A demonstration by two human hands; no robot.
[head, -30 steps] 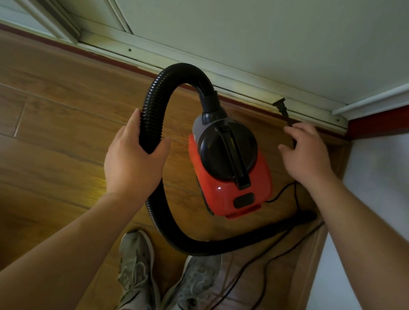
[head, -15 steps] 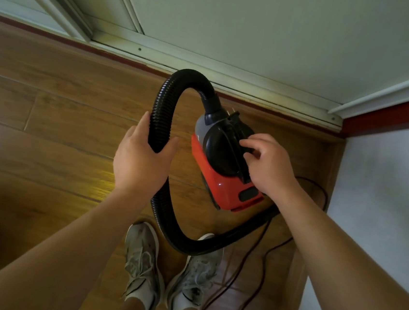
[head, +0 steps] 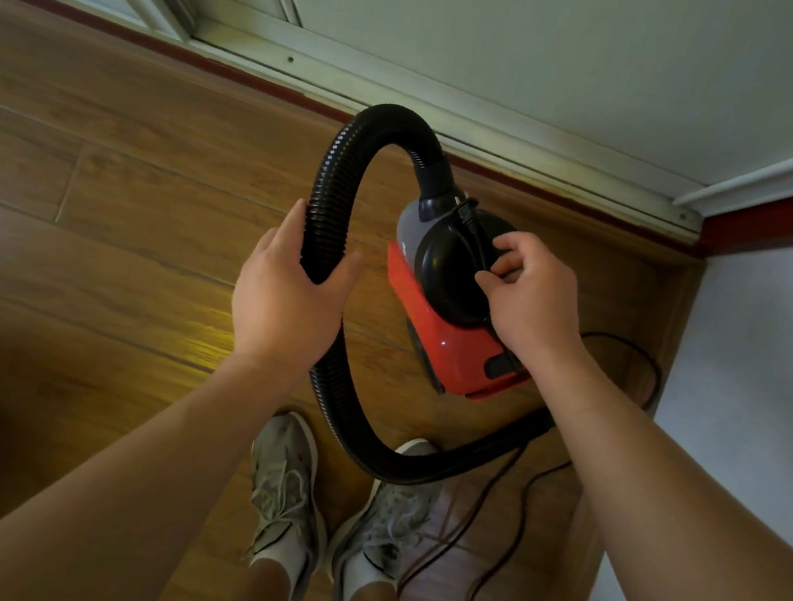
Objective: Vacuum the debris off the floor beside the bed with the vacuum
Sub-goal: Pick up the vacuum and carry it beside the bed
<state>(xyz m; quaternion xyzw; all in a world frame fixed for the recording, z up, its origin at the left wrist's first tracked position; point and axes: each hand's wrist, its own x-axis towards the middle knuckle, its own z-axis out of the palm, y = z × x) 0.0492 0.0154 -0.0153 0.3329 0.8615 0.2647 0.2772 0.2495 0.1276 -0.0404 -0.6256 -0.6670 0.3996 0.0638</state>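
Red vacuum (head: 449, 340) hangs just ahead of your shoes (head: 286, 489), seemingly lifted. Your right hand (head: 532, 295) clenches its handle (head: 474, 245) to carry it; your left hand (head: 287, 298) grasps the hose (head: 331, 205), likely so it won't trail.

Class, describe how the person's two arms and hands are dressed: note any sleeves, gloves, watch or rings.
The left hand and right hand are bare: no gloves, no rings showing. The left forearm and right forearm are uncovered to the frame edge, with no sleeves, watch or bands in view.
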